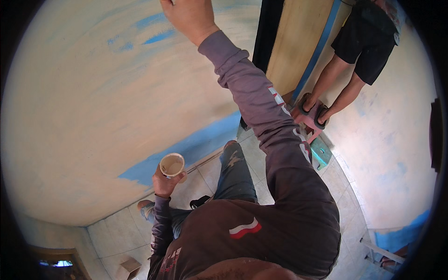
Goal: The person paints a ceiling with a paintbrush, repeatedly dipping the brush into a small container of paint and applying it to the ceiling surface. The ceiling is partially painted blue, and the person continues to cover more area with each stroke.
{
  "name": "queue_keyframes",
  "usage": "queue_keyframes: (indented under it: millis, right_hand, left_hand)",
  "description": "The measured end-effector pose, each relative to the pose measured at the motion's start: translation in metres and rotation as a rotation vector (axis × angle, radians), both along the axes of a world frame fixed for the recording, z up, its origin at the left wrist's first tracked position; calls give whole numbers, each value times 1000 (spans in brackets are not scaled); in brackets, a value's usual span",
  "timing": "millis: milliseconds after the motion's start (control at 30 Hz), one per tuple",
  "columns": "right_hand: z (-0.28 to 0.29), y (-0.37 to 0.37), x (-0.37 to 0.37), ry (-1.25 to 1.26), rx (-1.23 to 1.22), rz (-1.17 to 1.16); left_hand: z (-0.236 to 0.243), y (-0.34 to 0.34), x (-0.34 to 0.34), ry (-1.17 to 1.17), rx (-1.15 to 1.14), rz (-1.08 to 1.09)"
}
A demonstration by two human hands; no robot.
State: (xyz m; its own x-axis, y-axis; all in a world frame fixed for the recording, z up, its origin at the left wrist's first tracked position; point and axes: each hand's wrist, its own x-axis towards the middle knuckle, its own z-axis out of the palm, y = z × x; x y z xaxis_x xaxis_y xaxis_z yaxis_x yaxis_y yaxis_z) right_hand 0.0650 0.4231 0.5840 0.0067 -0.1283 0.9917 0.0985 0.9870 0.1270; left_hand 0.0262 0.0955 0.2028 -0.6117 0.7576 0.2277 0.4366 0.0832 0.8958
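Note:
My left hand (164,185) holds a pale plastic cup (172,164) with cream-coloured contents, low beside the wall (93,107), which is painted cream with blue patches. My right hand (189,18) is raised against the upper part of that wall, with the arm stretched out in a dark long sleeve. Its fingertips run out of the top of the frame, so what it holds, if anything, is hidden. The wall's broad blue band (196,144) shows just beyond the cup.
At upper right another person's legs (331,79) stand on a pink stool (313,116), above a green stool (321,151), beside a wooden door (298,32). A metal ladder (382,252) is at lower right, a small box (130,266) at lower left. My feet are on floor tiles (112,238).

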Motion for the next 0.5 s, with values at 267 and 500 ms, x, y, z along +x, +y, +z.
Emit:
queue_keyframes:
  millis: [267, 500]
  right_hand:
    - [1, 26, 53, 106, 21, -79]
    - [-18, 93, 141, 252, -339, -293]
  left_hand:
    - [4, 2, 2, 42, -54, 40]
    - [2, -1, 5, 13, -15, 34]
